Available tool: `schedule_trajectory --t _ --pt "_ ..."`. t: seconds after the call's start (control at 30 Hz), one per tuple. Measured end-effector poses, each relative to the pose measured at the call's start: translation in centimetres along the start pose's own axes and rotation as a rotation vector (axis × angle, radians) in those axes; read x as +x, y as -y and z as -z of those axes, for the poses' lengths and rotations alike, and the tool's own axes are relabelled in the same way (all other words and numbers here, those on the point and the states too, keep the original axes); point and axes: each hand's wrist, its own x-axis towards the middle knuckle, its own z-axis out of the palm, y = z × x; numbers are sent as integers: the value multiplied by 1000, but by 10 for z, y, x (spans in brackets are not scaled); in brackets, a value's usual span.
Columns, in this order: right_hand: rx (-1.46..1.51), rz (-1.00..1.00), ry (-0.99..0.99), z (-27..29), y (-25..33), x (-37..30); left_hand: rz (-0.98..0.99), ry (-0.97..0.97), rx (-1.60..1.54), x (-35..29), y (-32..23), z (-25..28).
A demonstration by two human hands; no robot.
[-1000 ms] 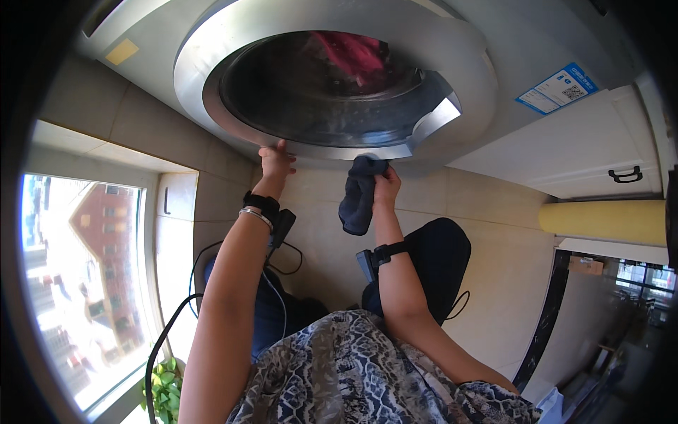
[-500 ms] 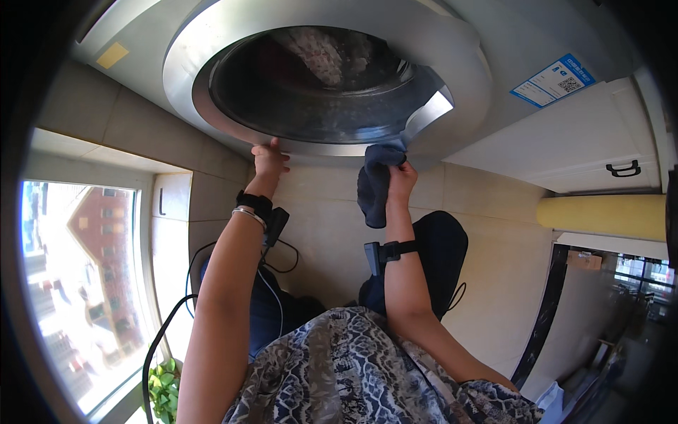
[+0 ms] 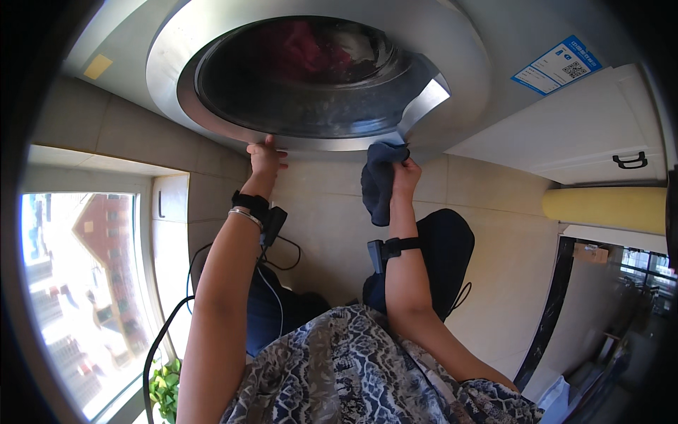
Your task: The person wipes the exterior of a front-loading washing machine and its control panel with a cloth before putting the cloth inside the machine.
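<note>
In front of me is a washing machine's round door (image 3: 318, 145) with a silver rim, and the dark glass (image 3: 282, 106) shows red and whitish laundry (image 3: 307, 49) behind it. My right hand (image 3: 406, 174) is closed around a dark grey-blue cloth (image 3: 379, 184); the cloth's upper end touches the lower right of the rim and the rest hangs down. At the lower left of the rim, my left hand (image 3: 265, 157) rests with its fingers apart, one fingertip on the metal. Some of its fingers are hidden.
Black bands with small devices (image 3: 274, 225) are strapped to both wrists, and cables (image 3: 169, 325) run down on the left. A window (image 3: 85, 283) and green plant (image 3: 166, 389) stand left. To the right are a white cabinet (image 3: 565, 141) and a yellow roll-shaped thing (image 3: 607, 208).
The laundry behind the glass has shifted: more red shows now where whitish fabric was. The view has tilted slightly. Both hands stay at about the same places on the rim.
</note>
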Motion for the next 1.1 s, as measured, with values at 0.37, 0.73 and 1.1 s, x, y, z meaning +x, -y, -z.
schedule_trajectory --t 0.37,0.73,1.1 --pt "41 -22 -19 -1 9 -4 -32 -43 -166 -4 1 -4" --pt "-177 150 -105 0 1 -4 -48 -64 -200 -7 -3 -8" --pt "-245 175 -152 -7 22 -14 -64 -51 -268 -7 0 -8"
